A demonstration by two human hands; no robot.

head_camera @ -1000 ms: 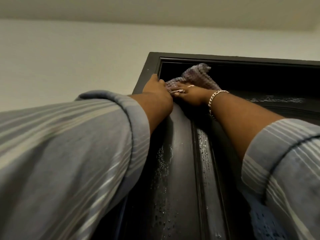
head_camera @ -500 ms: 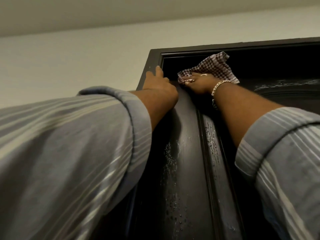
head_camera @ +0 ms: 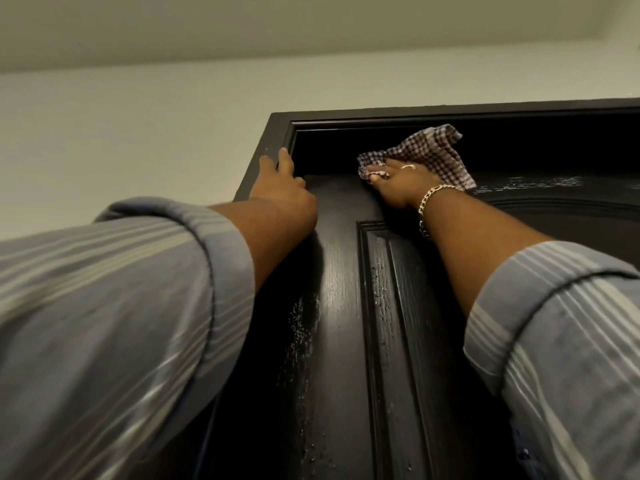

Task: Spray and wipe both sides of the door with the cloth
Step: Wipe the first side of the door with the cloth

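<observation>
A: How did the cloth (head_camera: 429, 150) look to handle? Where was it?

B: Soft and light, a checked rag that bunched and flopped; it lay high on the door (head_camera: 339, 306), at the top rail just under the frame (head_camera: 266, 147); the right hand (head_camera: 398, 183) pressed it flat with the palm, fingers curled over its left edge, the rest of it loose above the knuckles; a flat palm probably suited it better than a pinch.

A: And the other hand?

B: The left hand (head_camera: 280, 185) held nothing; it was spread open against the door's top left corner, 2 fingertips reaching onto the frame.

A: The surface?

B: Dark grained wood with a raised panel; droplets (head_camera: 301, 327) ran down the left stile and a wet sheen showed to the right, so it was likely slick; a pale wall (head_camera: 138, 133) and ceiling (head_camera: 242, 22) sat above; whether the top edge was damp could not be told in the shadow.
</observation>
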